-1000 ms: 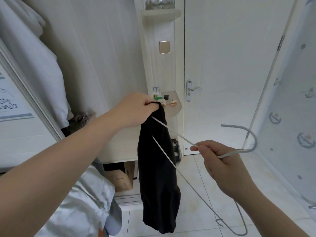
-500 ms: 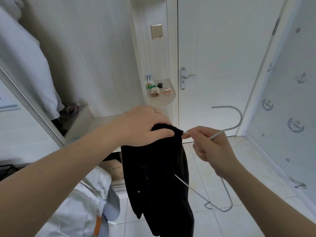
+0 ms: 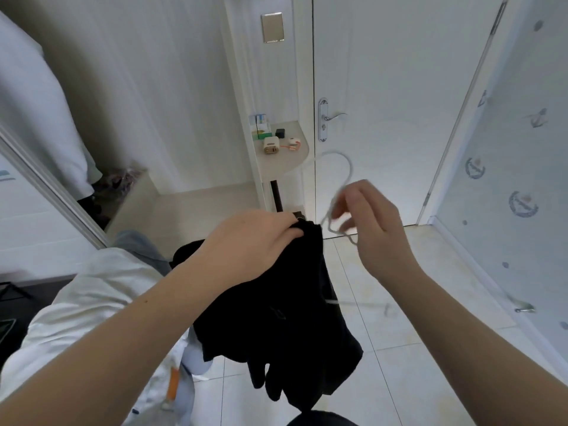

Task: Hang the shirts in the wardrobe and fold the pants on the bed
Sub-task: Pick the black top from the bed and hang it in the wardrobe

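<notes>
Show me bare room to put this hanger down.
Floor tiles between the door and the patterned wall are bare; so is the beige ledge left of the corner shelf. The shelf's back is crowded with small boxes.

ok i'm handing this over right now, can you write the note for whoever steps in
Left hand: grips the top of the black shirt, which hangs below it.
Right hand: fingers curled at the neck of the thin grey wire hanger; blur hides how firm the grip is.
Done: the hanger is partly inside the shirt, with a bit of wire showing at the shirt's right edge.
Left: seat the shirt on the hanger and hang it in the open white wardrobe on the left. A pile of pale clothes waits lower left. The bed is out of view and no folded pants are visible.
</notes>
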Available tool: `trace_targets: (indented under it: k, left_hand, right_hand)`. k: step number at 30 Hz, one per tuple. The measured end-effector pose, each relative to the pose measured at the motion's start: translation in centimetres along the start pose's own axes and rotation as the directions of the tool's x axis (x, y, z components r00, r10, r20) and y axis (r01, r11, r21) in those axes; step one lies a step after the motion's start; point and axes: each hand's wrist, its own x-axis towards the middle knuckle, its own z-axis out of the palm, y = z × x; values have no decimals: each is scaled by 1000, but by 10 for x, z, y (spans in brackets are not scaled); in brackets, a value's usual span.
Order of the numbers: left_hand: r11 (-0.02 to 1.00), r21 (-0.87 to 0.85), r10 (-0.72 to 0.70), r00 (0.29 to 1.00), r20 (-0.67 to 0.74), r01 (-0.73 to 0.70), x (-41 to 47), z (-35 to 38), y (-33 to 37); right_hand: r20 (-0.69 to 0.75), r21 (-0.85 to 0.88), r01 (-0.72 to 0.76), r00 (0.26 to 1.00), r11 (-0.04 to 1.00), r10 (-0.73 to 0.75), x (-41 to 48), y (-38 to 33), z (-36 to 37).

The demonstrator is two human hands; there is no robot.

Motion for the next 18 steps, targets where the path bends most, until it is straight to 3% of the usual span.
trace_targets:
  k: [3,4,6,8,9,13,18]
  left_hand:
    - [973,-188,-155,982,-109,133,-12,18,-11]
    - [953,-260,-201,968,-152,157,-14,24,-12]
    - [911,-367,-280,936,-215,189,-16,35,-11]
    - [868,-446,-350,907,-236,219,-18,44,-8]
    - [843,-484,-383,894,-233,235,-20,48,-5]
    - [722,-624,-493,855,-163,298,-29,62,2]
    - [657,-692,-495,863,-96,300,-40,80,4]
  right_hand:
    - [-172,-162,93,978,982,-121,-24,19,-6]
    - [-140,-151,65,986,986,-87,-34,26,-4]
    - [70,-124,-81,994,989,90,-49,39,9]
    - [303,-179,-184,924,967,232,-63,55,28]
    - [352,-203,-205,897,957,267,-68,63,36]
    - [332,-196,-264,888,944,317,-72,80,46]
    - [450,-144,-320,821,936,350,-60,89,45]
